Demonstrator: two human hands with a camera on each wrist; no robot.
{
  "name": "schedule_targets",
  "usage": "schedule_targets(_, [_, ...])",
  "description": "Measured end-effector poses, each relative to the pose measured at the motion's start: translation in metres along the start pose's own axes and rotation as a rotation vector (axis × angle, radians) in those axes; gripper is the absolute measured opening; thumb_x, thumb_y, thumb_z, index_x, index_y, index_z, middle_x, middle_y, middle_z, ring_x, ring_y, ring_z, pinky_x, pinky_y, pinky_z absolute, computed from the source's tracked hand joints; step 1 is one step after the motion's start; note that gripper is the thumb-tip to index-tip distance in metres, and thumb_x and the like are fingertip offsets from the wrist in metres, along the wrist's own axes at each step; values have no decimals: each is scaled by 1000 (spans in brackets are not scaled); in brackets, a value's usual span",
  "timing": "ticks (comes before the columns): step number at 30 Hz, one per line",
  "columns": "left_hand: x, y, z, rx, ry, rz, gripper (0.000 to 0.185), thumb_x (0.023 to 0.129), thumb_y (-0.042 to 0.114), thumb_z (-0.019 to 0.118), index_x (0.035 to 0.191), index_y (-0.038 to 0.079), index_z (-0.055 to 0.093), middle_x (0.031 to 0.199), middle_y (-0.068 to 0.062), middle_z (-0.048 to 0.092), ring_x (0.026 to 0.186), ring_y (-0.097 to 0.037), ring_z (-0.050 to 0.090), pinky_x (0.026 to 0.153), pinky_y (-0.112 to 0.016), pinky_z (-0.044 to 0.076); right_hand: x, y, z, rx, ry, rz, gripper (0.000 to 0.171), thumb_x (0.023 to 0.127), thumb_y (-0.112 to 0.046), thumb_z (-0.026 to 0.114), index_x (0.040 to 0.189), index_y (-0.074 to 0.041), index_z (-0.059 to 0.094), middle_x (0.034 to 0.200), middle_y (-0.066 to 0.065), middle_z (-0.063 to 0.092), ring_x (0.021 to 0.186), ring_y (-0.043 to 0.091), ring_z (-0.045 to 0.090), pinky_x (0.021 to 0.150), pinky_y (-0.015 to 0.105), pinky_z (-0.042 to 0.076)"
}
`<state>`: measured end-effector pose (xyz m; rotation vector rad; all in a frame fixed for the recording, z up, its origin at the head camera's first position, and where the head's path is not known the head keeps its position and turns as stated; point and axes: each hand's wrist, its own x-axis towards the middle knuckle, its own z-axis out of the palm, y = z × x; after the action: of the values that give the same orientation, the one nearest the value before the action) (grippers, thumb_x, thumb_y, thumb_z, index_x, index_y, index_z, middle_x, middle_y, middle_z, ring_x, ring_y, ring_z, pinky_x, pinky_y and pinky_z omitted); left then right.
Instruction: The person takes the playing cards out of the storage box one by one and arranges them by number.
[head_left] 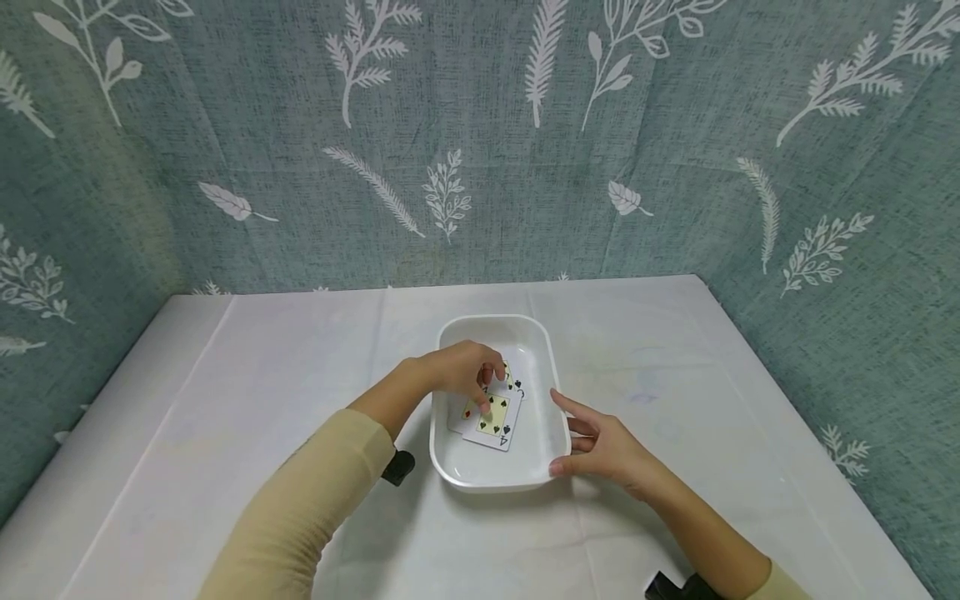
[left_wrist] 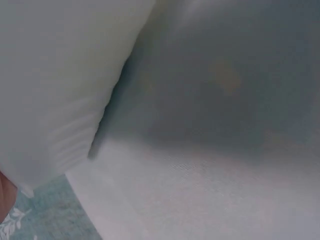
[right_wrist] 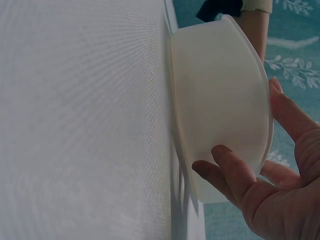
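White cards (head_left: 495, 423) with yellow middles and small black marks lie over one another under the left hand (head_left: 465, 369). The front card shows a 4 at one corner, and a bit of red peeks out beside it. The left hand's fingers are bent and its thumb is down by the front card, but I can't quite tell if it pinches one. All sit inside a shiny white tray (head_left: 495, 486) between the hands. The right hand (head_left: 607, 450) is spread against the tray's side, above the pale counter (head_left: 300, 333).
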<state>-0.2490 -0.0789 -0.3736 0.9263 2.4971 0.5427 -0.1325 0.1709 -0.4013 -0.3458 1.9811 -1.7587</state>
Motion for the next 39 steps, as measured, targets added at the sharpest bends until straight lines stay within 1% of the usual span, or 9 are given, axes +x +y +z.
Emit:
schedule_targets(6, [3,3,2,71,-62,-91,55,65,25,87,112,13,62,89,2,57,83,-12,52,77,-26,45,-1,0,1,-17,13,10,101,68,-9,84,150,-9,25,137,32,43,117,38,55,83,33,54])
schedule_targets(9, [3,5,5,86,-67,-128,57,64,24,88,113,13,61,89,2,56,84,-13,51,77,-26,44,-1,1,1,-20,13,11,101,68,-9,84,150,-9,25,137,32,43,117,38,55,83,33,54])
schedule_targets(12, [3,4,8,90,-65,-148,56,64,23,88,112,13,61,88,1,55,83,-13,51,76,-26,44,-1,1,2,-17,7,8,101,69,-8,84,150,-8,25,137,32,43,116,38,56,82,33,54])
schedule_targets(18, [4,4,11,108,-67,-142,52,64,23,88,106,14,60,89,2,55,83,-14,51,77,-27,44,-2,1,3,0,0,4,101,69,-7,84,150,-7,24,137,33,42,116,39,56,81,32,54])
schedule_targets(22, [4,4,11,110,-58,-141,52,64,22,89,105,14,58,94,2,53,87,-13,50,79,-26,44,-2,0,3,-9,4,10,101,69,-8,84,150,-8,24,137,33,42,115,38,56,81,32,54])
schedule_targets(26, [2,4,11,78,-41,-144,52,63,19,89,104,15,56,98,3,53,90,-13,50,83,-27,44,-3,-1,3,-21,2,5,100,69,-9,84,150,-8,24,137,32,43,116,38,56,82,32,54])
schedule_targets(31, [1,6,11,52,-28,-135,51,62,21,89,100,18,55,93,5,56,87,-13,52,81,-28,45,-3,-2,3,-24,-6,-3,100,70,-9,83,150,-7,24,138,32,41,118,39,54,83,32,54])
schedule_targets(37, [2,5,15,45,24,-92,50,63,21,89,100,19,55,95,6,56,87,-13,51,81,-27,44,-4,-2,2,-16,-17,-14,99,71,-6,81,150,-5,22,139,34,39,121,41,50,83,33,54])
schedule_targets(39, [2,4,15,22,50,-70,49,64,20,88,101,18,55,95,5,56,86,-13,51,80,-28,45,-4,-2,1,-16,-20,-17,98,72,-5,81,150,-5,22,139,34,39,121,42,49,83,33,54])
